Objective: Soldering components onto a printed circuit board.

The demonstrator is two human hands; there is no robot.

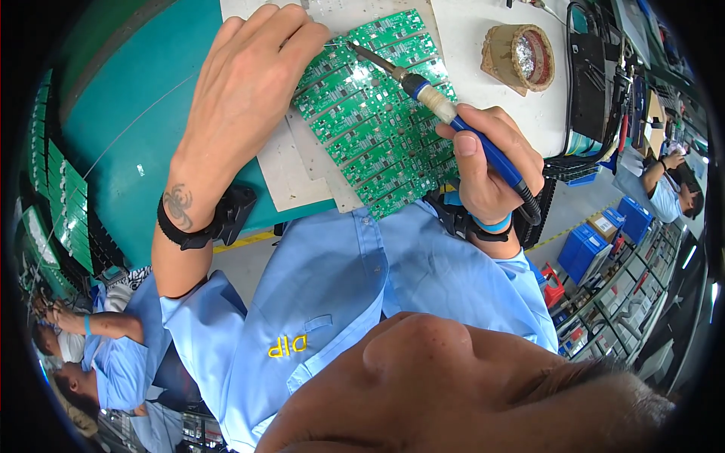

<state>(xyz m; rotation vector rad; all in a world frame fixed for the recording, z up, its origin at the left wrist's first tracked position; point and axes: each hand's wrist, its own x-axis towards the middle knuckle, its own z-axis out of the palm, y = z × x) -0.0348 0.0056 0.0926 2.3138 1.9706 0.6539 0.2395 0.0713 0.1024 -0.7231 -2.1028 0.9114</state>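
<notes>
A green panel of joined circuit boards [377,113] lies at an angle on the bench in front of me, its near corner reaching the bench edge by my shirt. In my right hand [491,162] is a soldering iron [432,98] with a blue handle and pale tape around its front. The iron's tip points up and left, at the panel's upper left part. Over the panel's upper left edge, my left hand [257,75] pinches a thin solder wire [336,45], whose end is close to the iron's tip. The wire's fingertip grip is partly hidden.
A round tan holder with a shiny inside [521,58] stands at the right of the bench. Beyond it are black racks and cables [593,83]. A teal mat [143,136] covers the left side, with more green boards [68,196] at far left. Other people sit at both sides.
</notes>
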